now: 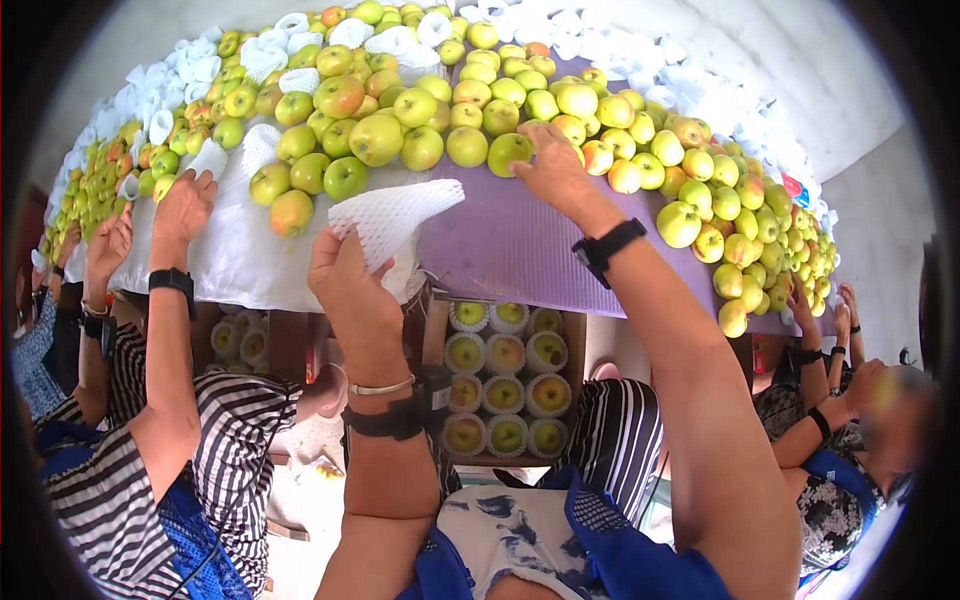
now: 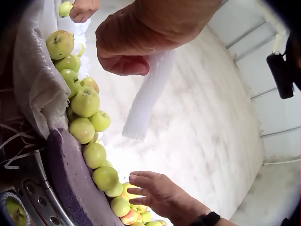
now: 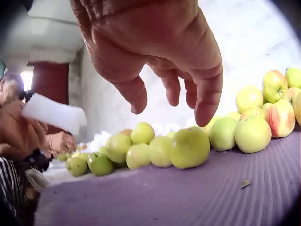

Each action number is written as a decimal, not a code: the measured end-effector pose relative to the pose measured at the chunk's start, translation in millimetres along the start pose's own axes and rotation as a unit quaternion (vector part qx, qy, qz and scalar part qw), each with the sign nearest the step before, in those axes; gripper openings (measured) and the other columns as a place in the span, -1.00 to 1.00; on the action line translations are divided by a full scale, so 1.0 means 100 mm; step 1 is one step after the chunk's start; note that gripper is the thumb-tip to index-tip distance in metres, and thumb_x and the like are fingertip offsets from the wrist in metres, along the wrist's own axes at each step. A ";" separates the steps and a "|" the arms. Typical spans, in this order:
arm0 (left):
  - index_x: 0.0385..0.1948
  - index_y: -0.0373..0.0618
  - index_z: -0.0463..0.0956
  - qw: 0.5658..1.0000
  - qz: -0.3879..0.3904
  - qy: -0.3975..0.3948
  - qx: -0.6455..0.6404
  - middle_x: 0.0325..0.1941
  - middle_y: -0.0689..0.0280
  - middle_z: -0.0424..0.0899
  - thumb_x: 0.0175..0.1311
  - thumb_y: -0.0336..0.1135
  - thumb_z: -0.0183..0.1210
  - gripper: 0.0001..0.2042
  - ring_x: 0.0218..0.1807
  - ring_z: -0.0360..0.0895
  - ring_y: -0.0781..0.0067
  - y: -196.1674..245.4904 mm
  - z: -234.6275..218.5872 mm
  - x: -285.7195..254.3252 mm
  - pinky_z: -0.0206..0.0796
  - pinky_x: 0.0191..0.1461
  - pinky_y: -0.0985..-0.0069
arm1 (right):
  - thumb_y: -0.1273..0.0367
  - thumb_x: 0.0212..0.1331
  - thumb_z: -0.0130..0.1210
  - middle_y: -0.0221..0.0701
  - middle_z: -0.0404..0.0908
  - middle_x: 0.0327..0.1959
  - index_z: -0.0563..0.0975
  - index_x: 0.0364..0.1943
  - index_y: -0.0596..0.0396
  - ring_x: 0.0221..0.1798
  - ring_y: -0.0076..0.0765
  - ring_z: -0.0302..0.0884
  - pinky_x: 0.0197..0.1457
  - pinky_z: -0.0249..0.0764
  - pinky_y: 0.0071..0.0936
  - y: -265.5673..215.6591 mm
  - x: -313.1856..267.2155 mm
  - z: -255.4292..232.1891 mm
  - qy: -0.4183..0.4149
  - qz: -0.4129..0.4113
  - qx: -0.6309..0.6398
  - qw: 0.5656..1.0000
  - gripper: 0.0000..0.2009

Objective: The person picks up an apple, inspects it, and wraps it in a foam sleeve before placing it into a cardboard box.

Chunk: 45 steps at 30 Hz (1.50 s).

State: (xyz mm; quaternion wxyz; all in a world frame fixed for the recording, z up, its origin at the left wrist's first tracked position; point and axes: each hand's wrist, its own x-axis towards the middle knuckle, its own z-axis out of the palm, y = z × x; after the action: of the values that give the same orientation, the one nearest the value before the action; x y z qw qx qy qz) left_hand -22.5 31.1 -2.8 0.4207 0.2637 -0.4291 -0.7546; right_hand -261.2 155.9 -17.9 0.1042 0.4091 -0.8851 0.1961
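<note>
My left hand [image 1: 355, 285] pinches a white foam net sleeve [image 1: 395, 213] by one end, above the table's front edge. In the left wrist view the sleeve [image 2: 148, 101] hangs from the curled fingers as a flattened tube. Over the purple-covered part of the table, my right hand [image 1: 560, 175] reaches to a green apple [image 1: 510, 155] at the front of the pile. The right wrist view has that hand [image 3: 155, 52] with fingers spread and bent downward, fingertips right at the top of the apple [image 3: 189, 147] and nothing gripped.
Loose apples [image 1: 380, 140] cover the table, with piles of white foam sleeves [image 1: 180, 75] behind. Below the table edge stands a carton [image 1: 575, 400] of sleeved apples in rows. Other people work on both sides, one hand [image 1: 185, 205] close on my left. A pale wall rises behind.
</note>
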 end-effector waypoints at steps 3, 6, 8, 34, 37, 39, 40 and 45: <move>-0.26 -0.17 0.46 0.999 0.002 0.036 -0.005 -0.30 0.36 0.59 0.23 -0.35 -0.04 -0.85 -0.34 0.51 0.61 0.03 0.04 0.00 0.28 -0.41 0.68 | 0.26 -0.06 0.22 -0.11 0.36 0.09 0.32 0.11 0.09 0.10 -0.03 0.35 0.19 0.29 -0.26 -0.07 0.13 0.19 -0.019 0.048 -0.035 0.998 -0.42; -0.26 -0.18 0.46 0.998 0.002 0.051 -0.025 -0.30 0.36 0.59 0.23 -0.38 -0.03 -0.86 -0.36 0.50 0.61 0.04 0.06 0.00 0.28 -0.41 0.69 | 0.23 -0.11 0.25 -0.08 0.39 0.06 0.30 0.12 0.08 0.11 -0.02 0.36 0.16 0.32 -0.26 -0.19 0.20 0.13 -0.106 0.130 -0.035 0.985 -0.37; -0.26 -0.18 0.46 0.999 -0.001 0.048 -0.027 -0.30 0.36 0.59 0.22 -0.39 -0.02 -0.86 -0.37 0.50 0.63 0.03 0.05 0.01 0.28 -0.41 0.69 | 0.21 -0.15 0.29 -0.06 0.41 0.04 0.30 0.12 0.07 0.09 0.00 0.38 0.14 0.34 -0.26 -0.21 0.23 0.10 -0.129 0.152 -0.037 0.979 -0.33; -0.33 -0.15 0.45 0.991 0.042 -0.039 0.122 -0.41 0.41 0.55 0.10 -0.42 0.19 -0.86 -0.46 0.44 0.71 -0.47 0.48 -0.04 0.28 -0.49 0.75 | 0.51 -0.24 0.26 -0.23 0.44 0.03 0.25 0.14 0.26 0.07 -0.22 0.42 0.20 0.29 -0.29 -0.43 -1.04 -0.50 -0.096 0.108 0.848 0.509 -0.30; -0.34 -0.16 0.45 0.986 0.066 -0.035 0.150 -0.42 0.42 0.54 0.09 -0.42 0.20 -0.86 -0.46 0.43 0.71 -0.53 0.49 -0.01 0.29 -0.48 0.74 | 0.44 -0.26 0.28 -0.24 0.42 0.04 0.27 0.12 0.29 0.09 -0.27 0.39 0.23 0.24 -0.39 -0.51 -1.04 -0.57 -0.091 0.112 0.838 0.525 -0.29; -0.35 -0.16 0.45 0.983 0.072 -0.031 0.165 -0.43 0.42 0.53 0.08 -0.42 0.21 -0.85 -0.46 0.43 0.72 -0.53 0.51 -0.01 0.29 -0.46 0.74 | 0.40 -0.27 0.28 -0.25 0.41 0.05 0.27 0.13 0.30 0.11 -0.29 0.36 0.24 0.22 -0.42 -0.61 -1.07 -0.63 -0.103 0.108 0.827 0.542 -0.28; -0.37 -0.19 0.45 0.981 0.090 -0.032 0.170 -0.45 0.41 0.51 0.07 -0.44 0.21 -0.86 -0.47 0.40 0.71 -0.54 0.53 -0.02 0.28 -0.46 0.72 | 0.38 -0.27 0.29 -0.26 0.40 0.06 0.28 0.13 0.30 0.12 -0.30 0.34 0.24 0.21 -0.41 -0.67 -1.09 -0.66 -0.112 0.104 0.820 0.552 -0.27; -0.44 -0.22 0.44 0.964 0.148 -0.070 0.208 -0.51 0.42 0.46 0.03 -0.48 0.23 -0.87 -0.49 0.34 0.68 -0.60 0.59 -0.08 0.25 -0.45 0.67 | 0.32 -0.27 0.27 -0.30 0.39 0.06 0.28 0.14 0.30 0.13 -0.32 0.33 0.25 0.19 -0.42 -0.78 -1.10 -0.60 -0.131 0.108 0.798 0.579 -0.25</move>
State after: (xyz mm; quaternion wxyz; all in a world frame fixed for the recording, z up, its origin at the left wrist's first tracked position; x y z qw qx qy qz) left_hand -87.5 79.7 -25.4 0.4324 0.2255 -0.6392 -0.5947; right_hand -129.4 211.3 18.8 -0.4033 0.2494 -0.4137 0.7772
